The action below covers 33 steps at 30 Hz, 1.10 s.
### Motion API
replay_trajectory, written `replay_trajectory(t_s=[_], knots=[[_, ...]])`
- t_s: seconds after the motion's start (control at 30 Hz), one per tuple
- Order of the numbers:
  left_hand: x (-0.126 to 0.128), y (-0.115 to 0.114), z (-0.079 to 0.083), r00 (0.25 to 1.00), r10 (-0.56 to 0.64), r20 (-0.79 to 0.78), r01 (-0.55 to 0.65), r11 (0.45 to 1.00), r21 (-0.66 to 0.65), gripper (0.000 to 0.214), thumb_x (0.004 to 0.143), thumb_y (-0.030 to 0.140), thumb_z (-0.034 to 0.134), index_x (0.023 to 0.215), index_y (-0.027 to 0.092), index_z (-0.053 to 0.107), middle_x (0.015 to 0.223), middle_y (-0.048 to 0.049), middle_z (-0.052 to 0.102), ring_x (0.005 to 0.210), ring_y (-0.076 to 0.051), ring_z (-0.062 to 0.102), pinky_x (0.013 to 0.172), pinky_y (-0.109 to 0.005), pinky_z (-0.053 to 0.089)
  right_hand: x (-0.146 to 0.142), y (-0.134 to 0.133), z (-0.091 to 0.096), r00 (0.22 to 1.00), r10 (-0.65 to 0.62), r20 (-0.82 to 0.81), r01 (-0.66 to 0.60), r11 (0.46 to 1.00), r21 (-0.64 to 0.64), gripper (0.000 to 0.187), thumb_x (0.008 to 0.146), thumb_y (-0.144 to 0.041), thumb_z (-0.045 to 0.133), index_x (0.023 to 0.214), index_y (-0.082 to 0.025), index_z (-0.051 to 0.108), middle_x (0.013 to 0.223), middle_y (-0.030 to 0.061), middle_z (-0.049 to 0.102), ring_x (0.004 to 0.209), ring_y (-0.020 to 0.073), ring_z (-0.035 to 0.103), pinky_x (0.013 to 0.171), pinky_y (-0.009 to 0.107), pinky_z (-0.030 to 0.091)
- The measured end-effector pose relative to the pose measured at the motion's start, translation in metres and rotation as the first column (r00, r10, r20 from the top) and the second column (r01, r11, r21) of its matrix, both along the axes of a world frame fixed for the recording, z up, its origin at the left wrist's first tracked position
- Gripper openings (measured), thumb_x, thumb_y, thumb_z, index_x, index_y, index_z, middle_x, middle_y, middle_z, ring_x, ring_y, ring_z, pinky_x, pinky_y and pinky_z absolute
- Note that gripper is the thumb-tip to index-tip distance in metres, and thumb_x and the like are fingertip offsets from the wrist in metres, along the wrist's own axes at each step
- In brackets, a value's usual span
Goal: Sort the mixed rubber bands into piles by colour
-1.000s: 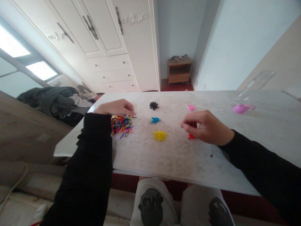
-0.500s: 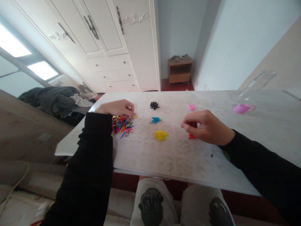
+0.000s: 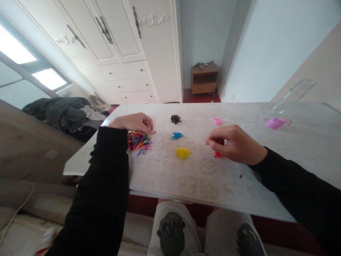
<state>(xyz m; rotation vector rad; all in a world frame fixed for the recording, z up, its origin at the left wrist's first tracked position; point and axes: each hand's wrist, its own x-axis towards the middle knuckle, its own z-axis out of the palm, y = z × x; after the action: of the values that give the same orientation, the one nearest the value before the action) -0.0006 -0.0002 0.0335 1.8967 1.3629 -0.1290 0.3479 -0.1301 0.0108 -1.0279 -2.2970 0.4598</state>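
A mixed heap of small coloured elastic bands lies on the white table at the left. My left hand rests at the heap's far edge, fingertips pinched together at the table. Sorted little piles sit in the middle: black, blue, yellow, and pink further right. My right hand is curled over a small red pile, fingers closed; what they hold is hidden.
A pink lid-like piece and a clear plastic container lie at the table's far right. A heap of dark clothes is to the left, white wardrobes behind, a small wooden cabinet in the corner.
Almost nothing has moved. My left fingertips drew in slightly at the heap's edge; my right hand stays in place over the red pile.
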Motion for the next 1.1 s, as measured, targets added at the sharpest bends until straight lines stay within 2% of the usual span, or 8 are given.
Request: replay_trajectory(t_s=[0.13,0.27,0.53,0.8,0.9,1.1], knots=[[-0.002,0.000,0.001,0.999,-0.031,-0.023,0.033,0.998,0.057,0.035,0.055,0.040,0.083,0.078,0.019,0.067,0.061,0.0025,0.062,0.057,-0.013,0.054,0.055,-0.024,0.037,0.000,0.000,0.000,1.000,-0.004,0.011,0.004,1.000,0.008,0.027,0.091,-0.025,0.055,0.065,-0.018,0.061,0.054,-0.0027,0.055,0.051,0.0103,0.045,0.055,0.028,0.033],[-0.003,0.001,0.004,0.996,-0.077,-0.055,0.085,0.982,0.170,0.033,0.055,0.038,0.083,0.079,0.019,0.070,0.065,0.0034,0.063,0.061,-0.012,0.054,0.059,-0.024,0.037,0.000,0.000,0.000,1.000,-0.003,0.017,0.003,1.000,0.003,0.027,0.091,-0.025,0.055,0.065,-0.018,0.061,0.055,-0.0024,0.055,0.051,0.0104,0.046,0.055,0.028,0.033],[-0.008,-0.009,0.008,0.986,-0.076,-0.148,0.107,0.970,0.220,0.032,0.061,0.051,0.080,0.073,0.021,0.077,0.064,0.0017,0.067,0.062,-0.013,0.053,0.061,-0.026,0.038,0.000,0.000,0.001,1.000,0.000,0.020,0.000,1.000,0.000,0.027,0.091,-0.024,0.054,0.065,-0.018,0.061,0.055,-0.0022,0.055,0.052,0.0106,0.045,0.056,0.029,0.033],[-0.012,-0.020,0.002,0.988,-0.108,-0.108,0.119,0.988,0.101,0.030,0.060,0.041,0.081,0.083,0.022,0.081,0.078,-0.0003,0.075,0.072,-0.016,0.064,0.066,-0.024,0.045,0.000,-0.001,0.001,0.999,0.009,0.036,-0.009,1.000,-0.009,0.028,0.091,-0.025,0.055,0.064,-0.018,0.060,0.054,-0.0025,0.054,0.051,0.0105,0.045,0.056,0.028,0.033],[-0.005,-0.027,0.004,0.988,-0.112,-0.106,0.119,0.991,0.064,0.026,0.059,0.037,0.080,0.081,0.021,0.082,0.074,0.0000,0.074,0.068,-0.015,0.063,0.063,-0.023,0.045,0.000,-0.001,0.001,0.999,0.010,0.035,-0.009,1.000,-0.007,0.027,0.091,-0.025,0.055,0.065,-0.018,0.060,0.054,-0.0023,0.055,0.052,0.0106,0.045,0.055,0.028,0.033],[0.000,-0.032,0.003,0.994,-0.049,-0.100,0.048,0.999,-0.015,0.019,0.064,0.038,0.078,0.072,0.021,0.080,0.062,-0.0019,0.071,0.054,-0.015,0.057,0.053,-0.025,0.041,-0.001,-0.001,0.002,0.999,0.007,0.033,-0.007,1.000,-0.009,0.026,0.090,-0.024,0.055,0.066,-0.018,0.061,0.054,-0.0021,0.056,0.051,0.0108,0.045,0.054,0.029,0.034]])
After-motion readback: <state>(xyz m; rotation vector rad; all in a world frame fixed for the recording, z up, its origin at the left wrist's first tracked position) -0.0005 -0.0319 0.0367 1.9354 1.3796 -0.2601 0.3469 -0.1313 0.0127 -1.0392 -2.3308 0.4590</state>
